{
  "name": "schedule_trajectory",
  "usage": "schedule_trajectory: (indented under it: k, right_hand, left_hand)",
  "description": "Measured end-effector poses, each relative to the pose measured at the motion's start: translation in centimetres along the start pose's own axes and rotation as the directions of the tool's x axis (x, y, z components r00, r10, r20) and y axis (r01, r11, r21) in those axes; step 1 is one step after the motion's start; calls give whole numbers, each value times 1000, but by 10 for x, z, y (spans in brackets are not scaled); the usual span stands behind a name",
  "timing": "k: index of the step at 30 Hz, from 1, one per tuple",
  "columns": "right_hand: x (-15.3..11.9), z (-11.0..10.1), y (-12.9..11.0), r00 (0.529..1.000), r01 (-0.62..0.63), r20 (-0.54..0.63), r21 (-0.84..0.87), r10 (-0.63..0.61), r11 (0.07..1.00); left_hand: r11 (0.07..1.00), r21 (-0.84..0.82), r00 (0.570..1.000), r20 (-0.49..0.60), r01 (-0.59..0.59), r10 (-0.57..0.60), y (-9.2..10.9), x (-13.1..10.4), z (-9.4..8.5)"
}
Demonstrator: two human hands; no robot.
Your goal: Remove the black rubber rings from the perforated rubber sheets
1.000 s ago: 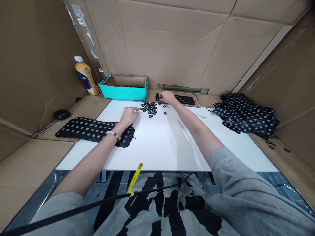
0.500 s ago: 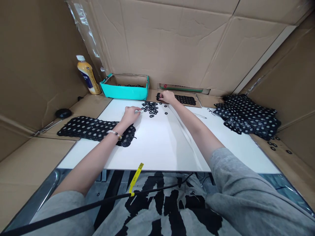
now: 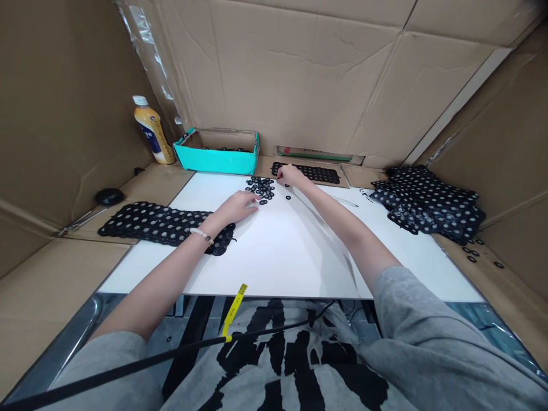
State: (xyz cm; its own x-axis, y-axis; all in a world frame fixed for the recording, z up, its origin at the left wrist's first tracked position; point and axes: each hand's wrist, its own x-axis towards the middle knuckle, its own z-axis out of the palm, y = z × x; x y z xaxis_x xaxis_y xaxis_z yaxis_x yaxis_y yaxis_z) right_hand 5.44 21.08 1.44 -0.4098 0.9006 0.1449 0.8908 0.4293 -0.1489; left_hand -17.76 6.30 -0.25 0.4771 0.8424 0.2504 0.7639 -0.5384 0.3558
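Observation:
A loose pile of small black rings [image 3: 266,187] lies on the white board [image 3: 274,257]. My left hand [image 3: 240,206] is beside the pile's near left edge, its thumb and fingers apart and nothing seen between them. Beyond the pile to the right, my right hand [image 3: 291,176] pinches at a black ring, which the fingertips mostly hide. Just behind that hand lies a black strip with rows of holes [image 3: 323,173], on cardboard. Under my left wrist, a stack of black pieces with pale dots [image 3: 149,222] stretches to the left.
A turquoise box [image 3: 216,161] with black rings inside stands at the back left, next to a bottle [image 3: 153,131]. A round black object [image 3: 109,197] sits at left. More dotted black pieces [image 3: 432,197] are heaped at right, near several loose rings [image 3: 471,259].
My left hand has moved right and slightly nearer, with its fingers spreading. My right hand has come down from the black strip to a ring on the white board.

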Motion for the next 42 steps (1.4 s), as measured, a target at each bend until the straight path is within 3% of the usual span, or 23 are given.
schedule_trajectory:
  k: [2, 5, 9, 14, 16, 19, 22, 26, 30, 34, 36, 38, 42]
  right_hand:
    - [-5, 2, -3, 999, -14, -34, 5, 14, 1000]
    - [-10, -2, -2, 1000, -20, 0, 77, 21, 997]
    - [-15, -9, 6, 989, -93, 132, 158, 72, 983]
    - [-22, -3, 12, 996, -82, 55, 223, 72, 971]
    - [-24, -3, 13, 987, -150, 103, 319, 123, 936]
    - [-28, -9, 15, 961, -243, 239, 481, 141, 842]
    - [-39, -16, 17, 930, -293, 364, 641, 55, 710]
    - [-58, -14, 15, 866, -387, 500, 649, 17, 655]
    - [-69, -10, 12, 910, -335, 406, 593, 87, 732]
    - [-66, -8, 7, 928, -282, 368, 602, 53, 747]
    - [-59, -5, -1, 943, -244, 331, 629, 31, 738]
    - [-47, -1, -13, 978, -161, 207, 622, 37, 766]
    - [-19, 9, -42, 996, -92, 44, 599, 83, 795]
  left_hand:
    - [996, 43, 995, 61, -76, 73, 9, -2, 0]
    - [994, 79, 992, 105, -80, 72, 14, -3, 1]
    - [992, 87, 993, 80, -93, 87, 11, -4, 2]
    - [990, 32, 989, 65, -137, 135, 6, 1, 6]
    - [990, 3, 989, 48, -140, 139, 4, 5, 6]
    - [995, -27, 994, 57, -95, 96, 1, 11, 6]
    - [996, -87, 999, 49, 6, -2, -1, 15, 5]
    - [978, -160, 991, -14, 130, -134, -6, 19, 7]
    - [982, -145, 992, -15, 121, -124, -15, 25, 10]
    - [970, -213, 994, 41, 112, -106, -19, 31, 10]
    - [961, -231, 986, 96, 154, -135, -18, 34, 9]
    - [958, -228, 979, 143, 174, -144, -16, 35, 7]
    - [961, -215, 983, 105, 171, -152, -12, 31, 6]
